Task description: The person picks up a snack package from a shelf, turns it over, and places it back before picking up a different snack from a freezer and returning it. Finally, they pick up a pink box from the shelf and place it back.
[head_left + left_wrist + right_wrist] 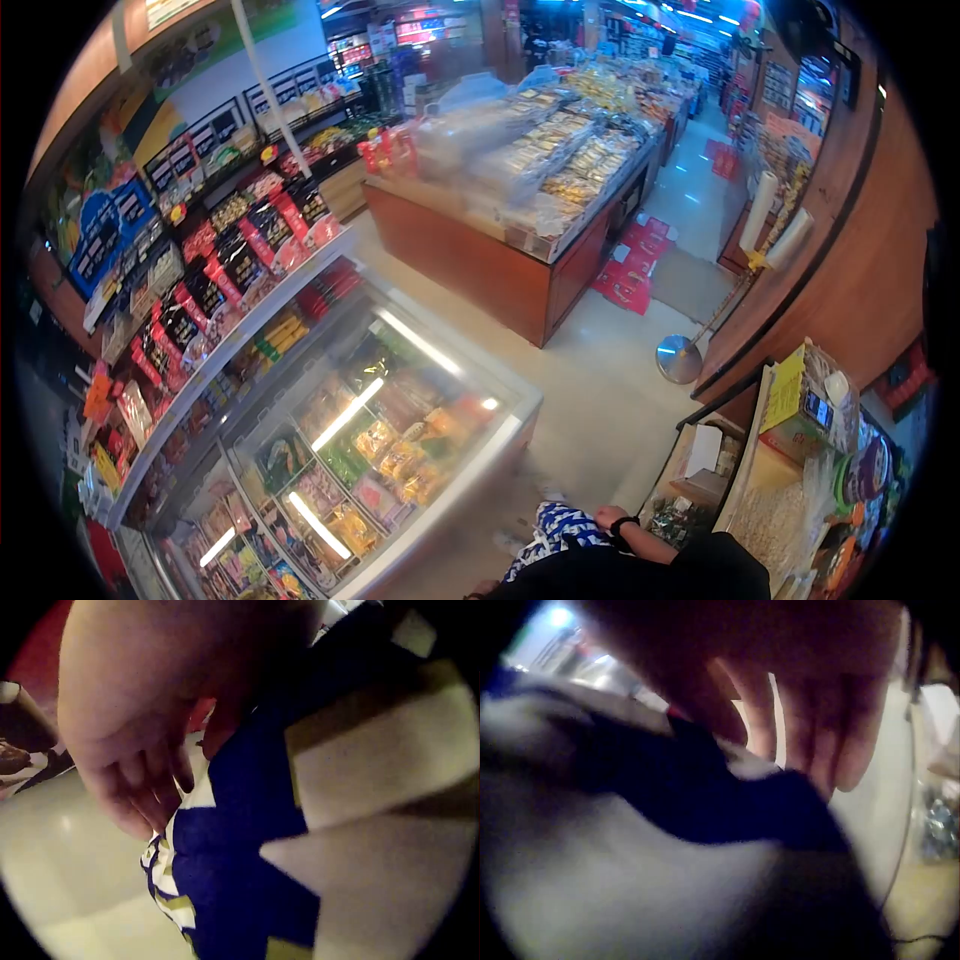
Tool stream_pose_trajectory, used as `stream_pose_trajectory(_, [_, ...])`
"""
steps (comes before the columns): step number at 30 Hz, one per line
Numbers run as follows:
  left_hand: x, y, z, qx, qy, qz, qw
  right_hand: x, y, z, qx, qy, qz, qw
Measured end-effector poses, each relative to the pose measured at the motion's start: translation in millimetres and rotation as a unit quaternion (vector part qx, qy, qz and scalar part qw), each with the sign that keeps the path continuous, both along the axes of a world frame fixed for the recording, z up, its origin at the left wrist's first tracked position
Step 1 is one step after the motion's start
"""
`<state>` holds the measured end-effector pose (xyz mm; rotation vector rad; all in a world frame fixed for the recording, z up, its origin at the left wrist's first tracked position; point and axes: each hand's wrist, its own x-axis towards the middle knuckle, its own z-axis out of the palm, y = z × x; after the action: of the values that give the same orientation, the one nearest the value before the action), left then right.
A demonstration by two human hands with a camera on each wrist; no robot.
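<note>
Blue-and-white patterned fabric (555, 530) is pinched at its upper edge by the right hand (608, 517). In the right wrist view the fingers (840, 742) are bent down over a dark blue fold, with the thumb set against it. A black wristband (622, 524) is noted at that wrist. The left hand (142, 750) is recorded with its fingers curled right at the fabric's edge; whether the fabric is gripped there cannot be told. The fabric is held above the pale floor (600, 400), just to the right of the near corner of the glass-topped freezer chest (470, 470). A shelf of snack packets (250, 320) is seen left of the freezer. A wooden display island (480, 270) is seen beyond the freezer. A bag-roll stand (700, 330) is seen well to the freezer's right.
</note>
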<state>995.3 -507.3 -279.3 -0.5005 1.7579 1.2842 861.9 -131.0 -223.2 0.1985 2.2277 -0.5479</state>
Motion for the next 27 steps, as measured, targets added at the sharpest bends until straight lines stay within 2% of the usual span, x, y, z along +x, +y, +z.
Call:
stream_pose_trajectory(4, [-10, 0, 0, 0.002, 0.009, -0.03, 1.0, 49, 41, -79, 0.067, -0.067, -0.125, 0.988])
stream_pose_trajectory(6, [-23, -1, -1, -0.007, 0.02, -0.037, 0.999, 67, 47, -99, 0.089, -0.079, -0.112, 0.987])
stream_pose_trajectory(13, [-94, 13, -6, -0.044, 0.077, -0.121, 0.989, 42, 93, -60, 0.074, -0.111, -0.167, 0.977])
stream_pose_trajectory(15, [-122, 26, -9, -0.053, 0.11, -0.155, 0.98, 28, 119, -85, 0.051, -0.062, -0.145, 0.986])
stream_pose_trajectory(18, [-165, 55, -20, -0.072, 0.192, -0.227, 0.952, 8, 145, -80, 0.026, -0.036, -0.145, 0.988])
stream_pose_trajectory(20, [-196, 80, -31, -0.082, 0.26, -0.251, 0.929, -7, 165, -114, 0.018, 0.0, -0.153, 0.988])
stream_pose_trajectory(21, [-214, 95, -33, -0.08, 0.278, -0.239, 0.927, -11, 178, -144, 0.011, 0.021, -0.129, 0.991])
stream_pose_trajectory(23, [-242, 127, -35, -0.058, 0.26, -0.154, 0.951, -30, 197, -140, 0.022, 0.014, -0.157, 0.987])
stream_pose_trajectory(25, [-267, 158, -12, 0.006, 0.115, -0.015, 0.993, -50, 215, -116, 0.001, -0.032, -0.17, 0.985])
stream_pose_trajectory(26, [-280, 174, 1, 0.026, 0.048, 0.064, 0.996, -60, 228, -105, -0.008, -0.054, -0.177, 0.983])
stream_pose_trajectory(27, [-291, 187, 10, 0.019, 0.059, 0.074, 0.995, -65, 241, -112, -0.007, -0.007, -0.144, 0.989])
